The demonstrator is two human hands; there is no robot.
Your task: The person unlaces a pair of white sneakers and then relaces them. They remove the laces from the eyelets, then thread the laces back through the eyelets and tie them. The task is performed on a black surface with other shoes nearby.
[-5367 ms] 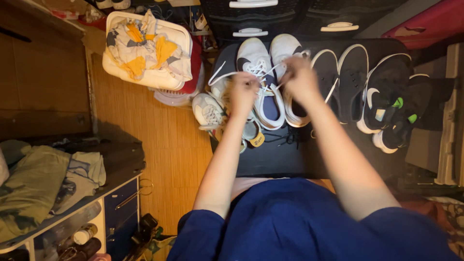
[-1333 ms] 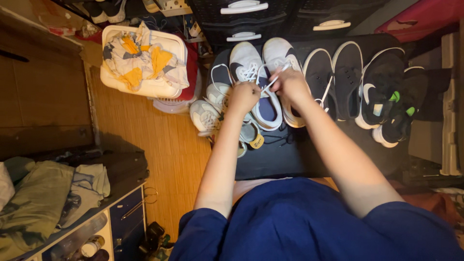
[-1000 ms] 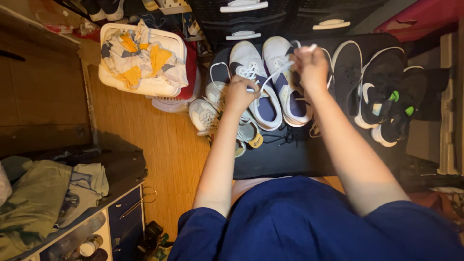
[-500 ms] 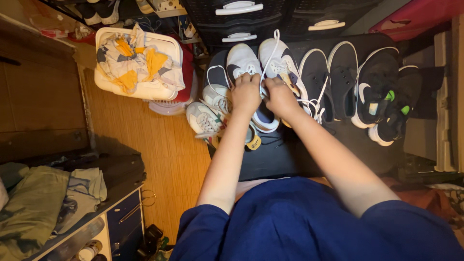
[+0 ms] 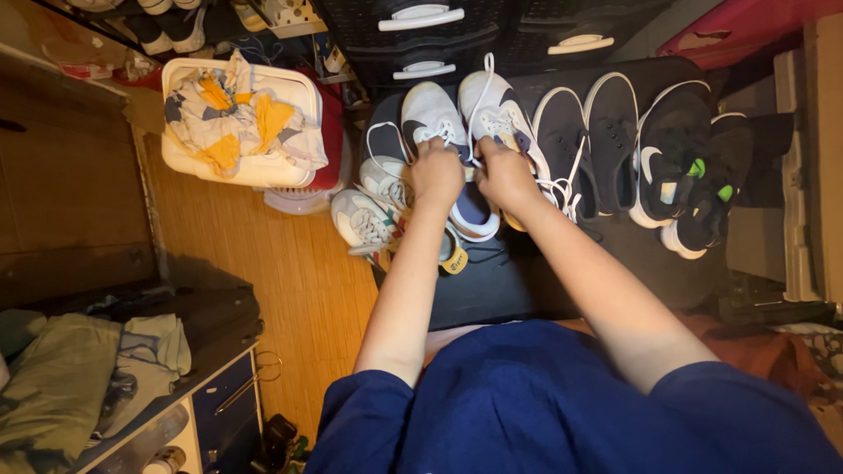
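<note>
While both arms stretched forward, the wide black floor mat (image 5: pixel 492 290) bore a row of shoes below black plastic drawers (image 5: pixel 421 35). A white laundry basket of yellow and white cloth (image 5: pixel 237 123) stood well to the left on the wooden floor. The white-and-navy sneakers (image 5: pixel 457 149) lay side by side at the row's left end, long axes running away from the person, toes towards the drawers. The left hand (image 5: pixel 436 171) and right hand (image 5: pixel 502 174) were curled closed, pinching the thin white laces (image 5: pixel 481 96), one looping upward.
</note>
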